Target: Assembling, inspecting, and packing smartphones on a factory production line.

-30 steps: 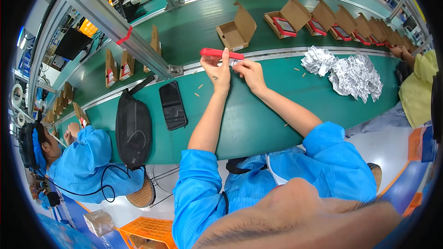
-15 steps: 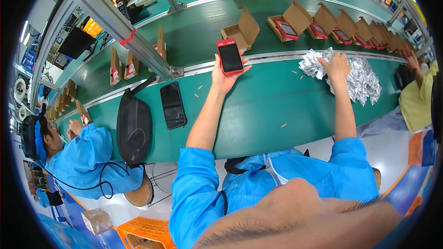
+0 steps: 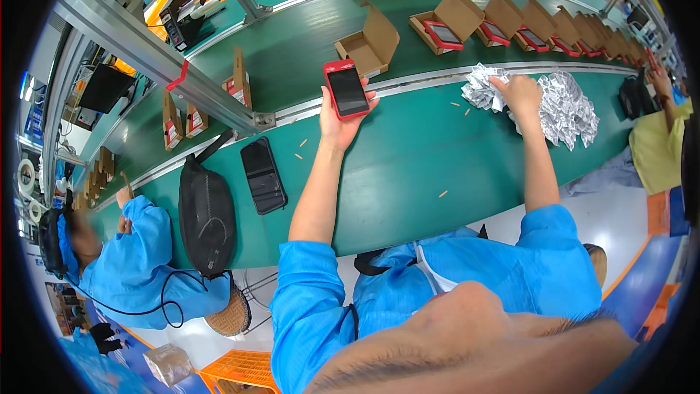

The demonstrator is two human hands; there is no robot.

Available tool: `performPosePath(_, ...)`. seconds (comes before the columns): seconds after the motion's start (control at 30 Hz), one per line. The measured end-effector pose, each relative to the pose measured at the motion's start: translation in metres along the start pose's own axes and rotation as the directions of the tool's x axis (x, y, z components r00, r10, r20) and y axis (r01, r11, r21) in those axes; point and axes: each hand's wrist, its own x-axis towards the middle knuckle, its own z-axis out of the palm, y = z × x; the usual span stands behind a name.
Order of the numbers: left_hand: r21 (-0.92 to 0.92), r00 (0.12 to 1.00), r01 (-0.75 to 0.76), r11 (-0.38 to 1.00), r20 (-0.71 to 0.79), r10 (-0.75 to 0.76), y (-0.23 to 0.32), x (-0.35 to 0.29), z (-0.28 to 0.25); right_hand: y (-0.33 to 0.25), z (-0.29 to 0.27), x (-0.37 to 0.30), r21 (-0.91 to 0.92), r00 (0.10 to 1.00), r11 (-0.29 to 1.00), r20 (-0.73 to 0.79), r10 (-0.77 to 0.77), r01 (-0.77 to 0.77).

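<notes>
My left hand holds up a red handheld device with a dark screen, fingers wrapped round its sides. The device is above the green work surface, just in front of an open, empty-looking brown cardboard box. My right hand is at a spread pile of small white printed packets, between its larger part and a smaller cluster on the left. Its fingers are curled and pinched towards the thumb; whatever is between them is too small to make out.
Several open boxes with red devices line the conveyor on the right. A black smartphone and a black pouch lie left of my arm. A metal post rises at left. Co-workers sit on both sides.
My right hand's spread fingers have closed together at the pile. The view has shifted slightly, and my left hand still holds the red device. The left co-worker's hand has risen.
</notes>
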Motion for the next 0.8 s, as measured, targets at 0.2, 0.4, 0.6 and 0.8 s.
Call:
performPosePath(0.2,0.026,1.000,0.012,1.000,0.008,-0.012,-0.005,-0.005,0.005,-0.075,-0.023,-0.045,0.584,0.981,0.789,-0.081,-0.179,0.192)
performPosePath(0.4,0.114,0.999,0.037,0.993,0.011,-0.039,-0.023,-0.005,0.009,-0.171,0.070,-0.089,0.815,0.614,-0.059,0.384,-0.690,-0.576)
performPosePath(0.6,0.210,0.997,-0.032,0.977,-0.068,0.047,-0.017,-0.002,0.004,-0.185,0.090,-0.030,0.780,0.784,-0.331,0.305,-0.541,-0.532)
performPosePath(0.8,0.989,0.645,-0.136,0.061,0.042,0.763,0.011,0.003,-0.028,-0.178,0.090,-0.049,0.859,0.757,-0.044,0.423,-0.498,-0.509)
